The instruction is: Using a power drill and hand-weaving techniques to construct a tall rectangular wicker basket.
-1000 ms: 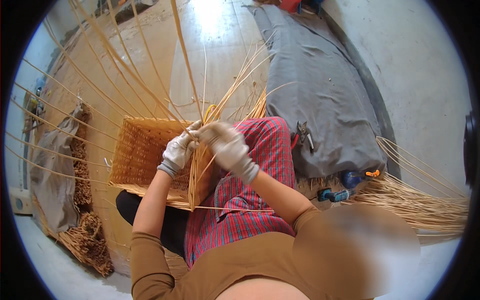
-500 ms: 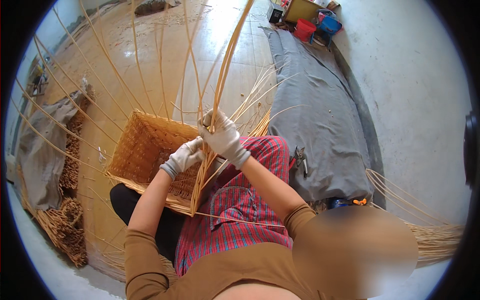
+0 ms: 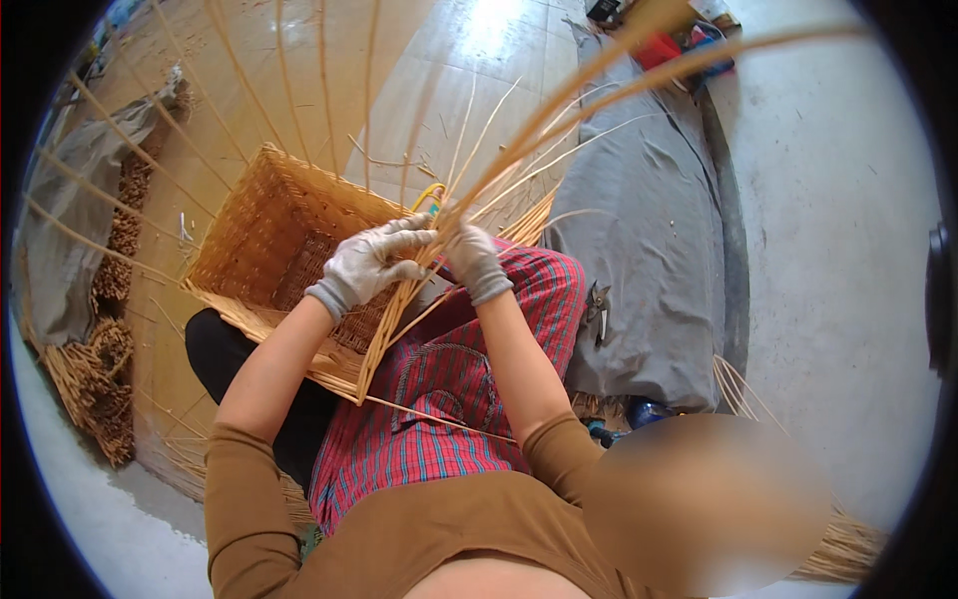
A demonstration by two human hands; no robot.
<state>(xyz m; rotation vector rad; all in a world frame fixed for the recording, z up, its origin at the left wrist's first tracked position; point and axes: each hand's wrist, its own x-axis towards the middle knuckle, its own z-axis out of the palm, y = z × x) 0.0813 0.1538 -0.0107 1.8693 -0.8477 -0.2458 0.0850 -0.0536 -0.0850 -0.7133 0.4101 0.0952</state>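
A rectangular wicker basket (image 3: 222, 240) lies tilted against my lap, its open side facing me. Long willow rods (image 3: 559, 125) run in a bundle along the basket's right edge and sweep up to the upper right. My gloved right hand (image 3: 473, 262) closes around this bundle; its fingers are partly hidden behind the rods. My gloved left hand (image 3: 371, 264) is by the same edge, thumb and fingers apart, fingertips at the rods. More upright stakes (image 3: 326, 100) fan out from the basket's far and left rims. A yellow loop-shaped thing (image 3: 431, 194) shows just beyond my hands.
A grey cloth (image 3: 644, 230) covers a long low shape on the right, with pruning shears (image 3: 598, 304) on it. Cut rod bundles (image 3: 112, 374) lie at the left under another grey cloth (image 3: 62, 250). A red bucket (image 3: 656, 50) stands at the far right. Loose rods (image 3: 848, 549) lie lower right.
The rod bundle has swung from nearly upright down to the right, with my right hand on it. My left hand has spread its fingers. The basket has shifted slightly left in view.
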